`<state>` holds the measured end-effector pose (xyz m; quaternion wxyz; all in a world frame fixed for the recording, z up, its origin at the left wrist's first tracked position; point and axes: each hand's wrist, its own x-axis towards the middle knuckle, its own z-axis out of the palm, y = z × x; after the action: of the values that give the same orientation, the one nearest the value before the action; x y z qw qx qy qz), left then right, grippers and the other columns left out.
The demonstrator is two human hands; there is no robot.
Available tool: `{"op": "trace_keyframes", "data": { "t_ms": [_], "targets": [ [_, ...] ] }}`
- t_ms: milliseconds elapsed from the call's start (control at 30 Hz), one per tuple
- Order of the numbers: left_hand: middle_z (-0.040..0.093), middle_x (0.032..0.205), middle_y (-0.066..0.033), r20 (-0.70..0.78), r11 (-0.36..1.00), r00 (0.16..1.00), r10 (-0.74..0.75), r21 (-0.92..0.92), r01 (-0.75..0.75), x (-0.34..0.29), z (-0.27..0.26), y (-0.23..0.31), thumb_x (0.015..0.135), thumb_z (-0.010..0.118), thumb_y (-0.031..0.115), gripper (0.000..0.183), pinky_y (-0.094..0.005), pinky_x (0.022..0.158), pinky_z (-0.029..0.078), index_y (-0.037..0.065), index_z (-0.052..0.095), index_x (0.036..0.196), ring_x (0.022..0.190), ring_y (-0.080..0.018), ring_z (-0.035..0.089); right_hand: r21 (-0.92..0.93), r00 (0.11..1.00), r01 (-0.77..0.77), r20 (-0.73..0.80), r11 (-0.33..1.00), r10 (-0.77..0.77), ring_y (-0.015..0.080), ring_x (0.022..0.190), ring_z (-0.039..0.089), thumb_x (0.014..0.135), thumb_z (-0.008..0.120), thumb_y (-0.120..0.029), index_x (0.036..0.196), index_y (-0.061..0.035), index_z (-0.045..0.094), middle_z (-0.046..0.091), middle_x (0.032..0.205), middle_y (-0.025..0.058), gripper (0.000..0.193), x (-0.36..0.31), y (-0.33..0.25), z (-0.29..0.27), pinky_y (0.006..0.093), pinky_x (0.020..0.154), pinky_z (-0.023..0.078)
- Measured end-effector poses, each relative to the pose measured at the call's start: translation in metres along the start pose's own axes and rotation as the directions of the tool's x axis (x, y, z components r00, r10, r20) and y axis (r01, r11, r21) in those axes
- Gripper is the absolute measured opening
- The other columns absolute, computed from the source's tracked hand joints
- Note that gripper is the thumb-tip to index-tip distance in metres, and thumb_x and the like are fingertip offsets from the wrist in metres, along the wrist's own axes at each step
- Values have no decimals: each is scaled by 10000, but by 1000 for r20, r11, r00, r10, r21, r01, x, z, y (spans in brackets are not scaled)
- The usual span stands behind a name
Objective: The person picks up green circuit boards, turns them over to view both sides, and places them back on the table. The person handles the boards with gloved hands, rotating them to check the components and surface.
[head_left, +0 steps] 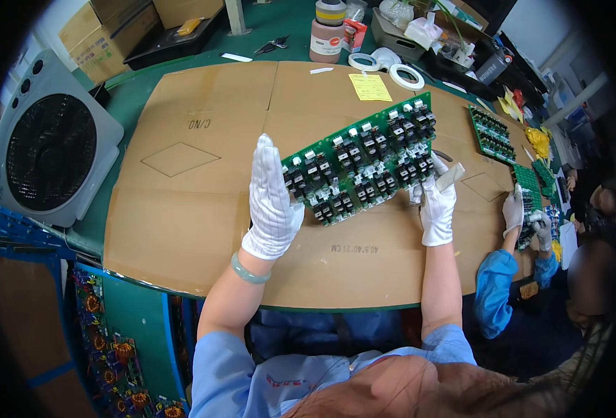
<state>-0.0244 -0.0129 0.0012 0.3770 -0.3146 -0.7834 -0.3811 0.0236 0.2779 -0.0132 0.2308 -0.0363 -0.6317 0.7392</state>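
Green circuit board [360,164], one: rows of black components, white connectors; raised, tilted above brown cardboard sheet [203,202] on green desk [123,103]. Left hand [273,202], white-gloved: fingers straight, together, clasping board's left end with thumb. Right hand [436,205], white-gloved: fingers curled on pale flat-ended piece [451,177], beside board's lower right corner; grip on board itself, cannot tell. Yellow paper slip [370,88]: near cardboard's far edge.

We look forward and steeply down from one head-worn fisheye camera, quite near the green rectangular circuit board [361,159] in the frame's upper middle.
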Motion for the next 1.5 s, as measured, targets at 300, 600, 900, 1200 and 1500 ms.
{"op": "trace_keyframes", "data": {
  "t_ms": [300,600,900,1200,1500],
  "targets": [
    [286,1416,-267,-89,999,996,26,48,-22,2,0,2,595,592,-137,890,-464,1066,296,-21,235,1402,1324,-422,293,5,1000,-15,-4,1000,15,56,564,484,898,604,-214,1281,8,448,579,828,7,469,-1,-2,2,182,465,385],
    [329,1384,-255,-85,998,995,43,55,-38,2,-2,3,587,600,-136,847,-506,1064,287,-24,292,1368,1306,-435,315,-16,1000,4,8,1000,-4,63,572,489,892,612,-235,1280,12,445,581,835,9,488,-1,-6,4,188,473,386],
    [302,1399,-272,-76,1000,997,-22,10,23,4,-1,3,563,574,-143,876,-472,1081,272,-14,279,1377,1320,-435,287,-3,998,-51,21,999,51,57,570,483,908,580,-222,1283,23,438,591,838,8,469,-1,-8,3,179,480,380],
    [199,1470,-239,65,993,993,-102,-50,105,5,-7,7,531,481,-157,964,-445,1109,212,13,182,1431,1377,-402,175,-41,996,-79,29,996,81,52,548,476,920,551,-216,1280,20,444,583,815,-1,443,0,-5,-2,170,450,352],
    [260,1438,-259,24,990,993,-117,-71,118,5,-7,9,568,533,-156,880,-434,1106,234,-7,276,1396,1354,-397,243,-25,998,-65,22,998,65,56,550,485,914,558,-214,1278,29,438,581,823,9,454,0,-4,-1,168,443,359]
  ]
}}
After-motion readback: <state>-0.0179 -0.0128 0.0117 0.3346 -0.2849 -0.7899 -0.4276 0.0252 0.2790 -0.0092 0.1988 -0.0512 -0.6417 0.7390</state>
